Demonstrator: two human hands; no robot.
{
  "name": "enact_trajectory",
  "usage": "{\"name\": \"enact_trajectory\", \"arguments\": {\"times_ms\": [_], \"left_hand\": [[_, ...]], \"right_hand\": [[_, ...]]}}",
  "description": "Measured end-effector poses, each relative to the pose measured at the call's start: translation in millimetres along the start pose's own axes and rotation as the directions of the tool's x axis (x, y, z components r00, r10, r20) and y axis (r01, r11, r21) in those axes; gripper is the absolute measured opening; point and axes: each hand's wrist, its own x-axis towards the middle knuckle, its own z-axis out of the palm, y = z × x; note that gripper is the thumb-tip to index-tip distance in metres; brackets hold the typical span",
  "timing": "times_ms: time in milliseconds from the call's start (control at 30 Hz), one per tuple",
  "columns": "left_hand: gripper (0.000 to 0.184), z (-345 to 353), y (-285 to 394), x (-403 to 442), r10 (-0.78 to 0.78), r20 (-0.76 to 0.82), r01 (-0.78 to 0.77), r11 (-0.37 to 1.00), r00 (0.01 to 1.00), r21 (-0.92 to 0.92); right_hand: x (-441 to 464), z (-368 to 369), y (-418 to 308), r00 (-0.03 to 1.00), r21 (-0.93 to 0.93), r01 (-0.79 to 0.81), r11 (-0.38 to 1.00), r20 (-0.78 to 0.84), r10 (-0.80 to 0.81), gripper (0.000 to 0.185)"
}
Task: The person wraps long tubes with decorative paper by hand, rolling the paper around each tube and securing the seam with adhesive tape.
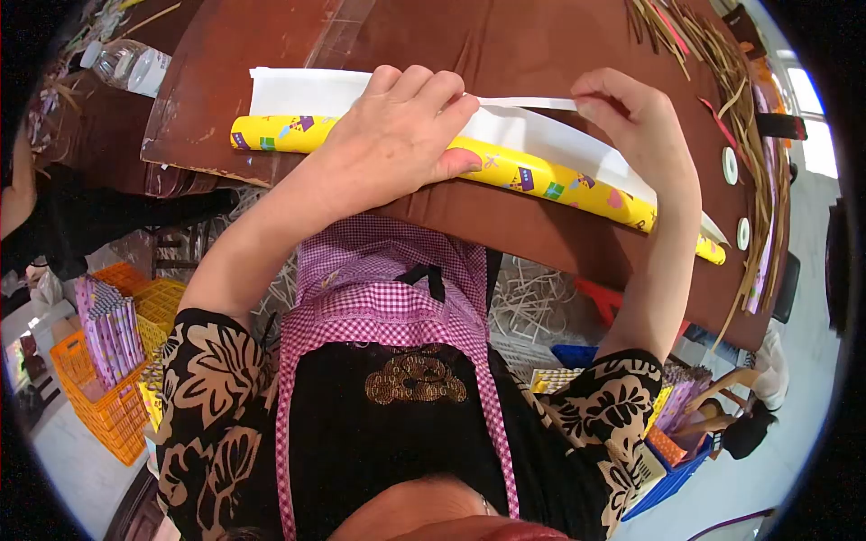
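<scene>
A roll of yellow wrapping paper [529, 178] with a colourful printed pattern lies along the table edge, its white inner side [298, 92] showing behind the rolled part. My left hand [392, 131] presses down on the middle of the roll, thumb on the yellow front and fingers curled over the white flap. Between the thumb and fingers of my right hand [631, 113] is the end of a narrow white strip [528, 104], which stretches from the flap near my left hand. My right forearm hides part of the roll.
The brown table [532, 45] carries two white tape rolls [730, 166], long brown strips [744, 117] at the right and a clear plastic bottle [131, 66] at the left. An orange basket [104, 410] and a blue crate [672, 482] hold wrapped rolls below. Other people sit at both sides.
</scene>
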Motion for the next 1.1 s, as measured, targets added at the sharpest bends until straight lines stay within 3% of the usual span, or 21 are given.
{"name": "enact_trajectory", "arguments": {"times_ms": [133,267,333,367,433,567,633,667,733,767,833,933,1100], "left_hand": [[0.045,-1,0,0,0.003,-0.001,-0.003,1.0,1.0,-0.007],[0.044,-1,1,1,0.01,-0.009,-0.01,1.0,1.0,-0.001],[0.044,0,0,0,0.013,-0.013,-0.013,1.0,1.0,0.004],[0.045,1,0,1,0.016,-0.016,-0.016,1.0,1.0,0.007],[0.045,1,1,1,0.008,-0.005,-0.008,1.0,1.0,0.001],[0.046,1,3,2,0.008,-0.004,-0.008,1.0,1.0,0.001],[0.047,0,3,1,0.003,-0.003,-0.003,1.0,1.0,-0.001],[0.047,0,3,1,0.0,-0.002,0.0,1.0,1.0,-0.004],[0.049,0,3,-1,0.001,-0.016,-0.001,1.0,1.0,0.0],[0.05,0,3,-1,0.004,-0.029,-0.004,1.0,1.0,-0.001],[0.051,0,5,-1,0.0,-0.029,0.001,1.0,1.0,0.001],[0.052,0,5,-1,0.001,-0.041,0.0,1.0,0.999,0.007],[0.053,1,6,-1,-0.006,-0.036,0.007,1.0,0.999,0.003]], "right_hand": [[-13,4,-2,0.998,0.071,0.035,0.997,-0.049,-0.031,0.014],[-14,5,-3,0.995,0.017,0.023,1.0,-0.099,-0.021,0.014],[-11,4,-1,0.999,0.25,0.022,0.968,-0.028,-0.016,0.014],[-11,3,1,0.999,0.248,0.021,0.969,-0.029,-0.014,0.014],[-10,1,5,0.998,0.472,-0.034,0.881,0.066,0.003,0.015],[-7,3,25,0.991,0.675,-0.014,0.738,0.105,-0.078,0.019],[-5,9,28,0.985,0.833,-0.062,0.549,0.141,-0.103,0.026],[-5,12,28,0.984,0.833,-0.06,0.55,0.141,-0.107,0.026],[-6,18,27,0.987,0.922,-0.051,0.384,0.104,-0.12,0.03],[-5,21,26,0.987,0.922,-0.05,0.384,0.104,-0.121,0.03],[-2,27,25,0.976,0.973,-0.118,0.197,0.15,-0.159,0.029],[0,35,25,0.974,0.99,-0.113,0.086,0.128,-0.186,0.027],[-4,36,31,0.978,0.992,-0.107,0.071,0.118,-0.173,0.026]]}}
